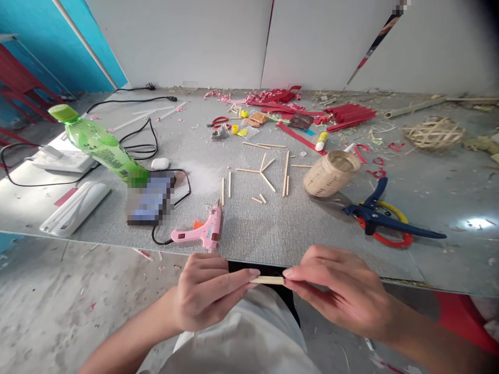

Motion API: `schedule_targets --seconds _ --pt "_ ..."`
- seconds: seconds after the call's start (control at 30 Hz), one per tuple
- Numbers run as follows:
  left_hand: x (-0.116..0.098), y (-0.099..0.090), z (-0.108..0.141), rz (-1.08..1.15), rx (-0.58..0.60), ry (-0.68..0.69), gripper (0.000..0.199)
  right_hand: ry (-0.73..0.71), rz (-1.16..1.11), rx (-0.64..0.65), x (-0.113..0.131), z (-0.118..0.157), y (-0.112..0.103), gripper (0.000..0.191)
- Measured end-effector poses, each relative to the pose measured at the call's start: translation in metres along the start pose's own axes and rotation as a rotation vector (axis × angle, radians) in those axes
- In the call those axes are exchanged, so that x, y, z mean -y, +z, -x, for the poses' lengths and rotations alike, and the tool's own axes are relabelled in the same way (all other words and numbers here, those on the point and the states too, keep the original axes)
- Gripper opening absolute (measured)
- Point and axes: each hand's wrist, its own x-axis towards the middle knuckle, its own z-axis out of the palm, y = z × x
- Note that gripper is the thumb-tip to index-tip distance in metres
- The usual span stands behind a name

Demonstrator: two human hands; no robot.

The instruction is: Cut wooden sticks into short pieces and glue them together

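A short pale wooden stick (268,280) is held level between my hands, just in front of the table's near edge. My left hand (212,288) pinches its left end between thumb and fingers. At its right end, my right hand (335,288) pinches it the same way. Beyond them, thin sticks lie on the grey table (249,234), some in a branching shape (261,171) and others upright beside it, like the long stick (286,174). A pink glue gun (202,231) rests on its side near the edge, left of these sticks.
Left are a green bottle (101,148), a phone (152,200) and a white power bank (76,208). A jar (331,174) and blue-handled cutters (384,218) lie right, on rolls of tape (403,240). Red paper strips (351,115) and a woven ball (434,132) are farther back.
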Motion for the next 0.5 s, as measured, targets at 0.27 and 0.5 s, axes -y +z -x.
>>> schedule_targets --seconds 0.27,0.5 --pt "0.0012 0.0021 0.0011 0.027 -0.004 0.015 0.021 -0.026 -0.008 0.032 -0.0026 -0.0013 0.0045 0.018" --pt "-0.0004 0.0030 0.0034 0.044 0.002 0.040 0.028 -0.075 0.024 0.023 0.0013 0.0002 0.0042 0.013"
